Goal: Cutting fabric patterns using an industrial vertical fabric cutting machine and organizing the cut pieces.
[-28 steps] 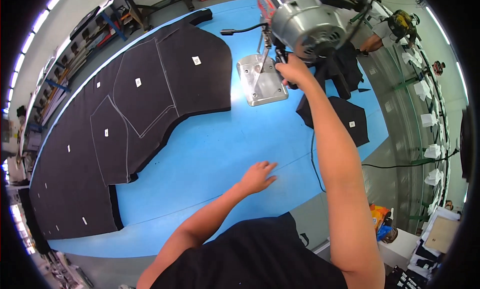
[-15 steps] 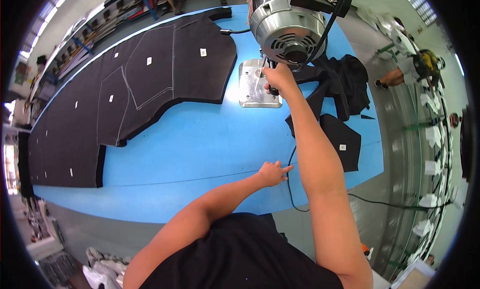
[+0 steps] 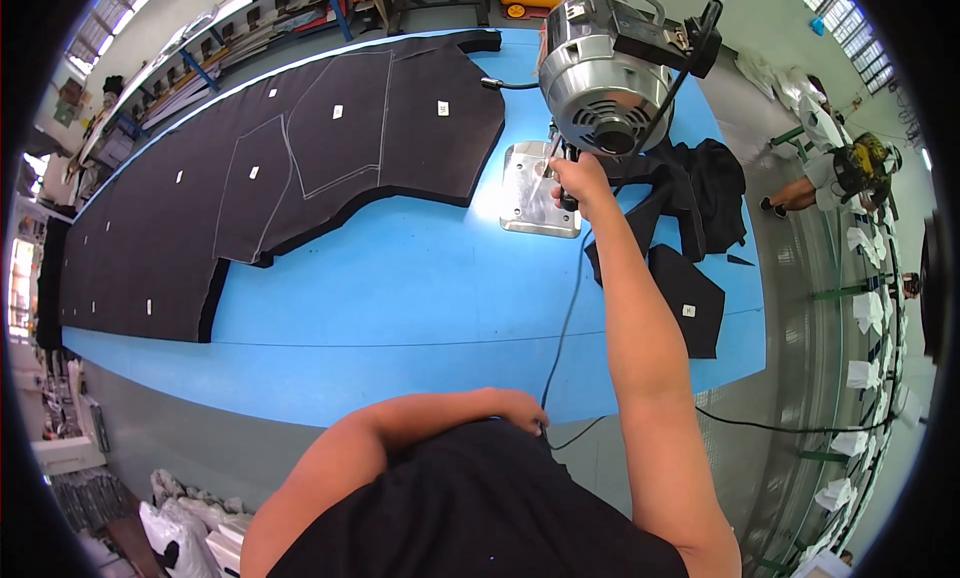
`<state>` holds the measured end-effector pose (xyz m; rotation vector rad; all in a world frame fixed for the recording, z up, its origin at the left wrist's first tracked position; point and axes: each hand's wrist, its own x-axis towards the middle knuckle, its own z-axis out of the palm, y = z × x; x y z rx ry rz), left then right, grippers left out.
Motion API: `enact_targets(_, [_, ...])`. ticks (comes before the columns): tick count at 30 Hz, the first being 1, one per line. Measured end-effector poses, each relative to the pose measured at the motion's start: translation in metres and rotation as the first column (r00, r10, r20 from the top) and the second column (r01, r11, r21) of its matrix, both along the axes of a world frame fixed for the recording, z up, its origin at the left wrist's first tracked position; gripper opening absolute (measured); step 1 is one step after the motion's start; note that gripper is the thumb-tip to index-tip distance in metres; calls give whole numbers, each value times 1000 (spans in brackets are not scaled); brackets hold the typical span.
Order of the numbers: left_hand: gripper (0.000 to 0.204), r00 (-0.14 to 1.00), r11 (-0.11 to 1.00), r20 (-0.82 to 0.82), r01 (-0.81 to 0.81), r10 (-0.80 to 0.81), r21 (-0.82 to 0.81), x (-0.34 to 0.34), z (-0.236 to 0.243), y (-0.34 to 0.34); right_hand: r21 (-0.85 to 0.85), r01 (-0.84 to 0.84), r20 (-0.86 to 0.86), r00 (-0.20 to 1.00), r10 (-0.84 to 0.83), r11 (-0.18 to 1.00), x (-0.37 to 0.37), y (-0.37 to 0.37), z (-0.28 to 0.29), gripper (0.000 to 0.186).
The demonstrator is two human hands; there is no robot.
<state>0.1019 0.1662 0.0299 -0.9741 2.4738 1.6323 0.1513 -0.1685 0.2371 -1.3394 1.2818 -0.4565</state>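
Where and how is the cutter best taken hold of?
Likely by its black handle, from the person's near side: the handle faces the person, low beneath the rounded motor and above the flat metal base.

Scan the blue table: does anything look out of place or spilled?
Slightly untidy: black fabric lies crumpled on the right, unlike the flat marked layers on the left, and a small dark scrap lies loose near it. No spill shows.

A softly creased black top (image 3: 450,508), marked with a tiny pale speck (image 3: 491,557), shows at six o'clock; both arms (image 3: 640,348), the left hand (image 3: 522,410) and right hand (image 3: 586,183) are bare.
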Motion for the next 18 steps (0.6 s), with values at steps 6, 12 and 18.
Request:
enact_targets(6, [51,959,950,-110,276,-261,149,25,-12,30,11,123,10,992,-123,992,11,47,5,36])
enact_targets(12, [55,929,902,-211,351,-303,253,82,-12,90,42,299,23,954,-300,953,32,96,4,37])
enact_targets(18, [49,890,932,-379,329,-253,151,154,-16,140,24,379,43,924,-379,925,69,141,1,28])
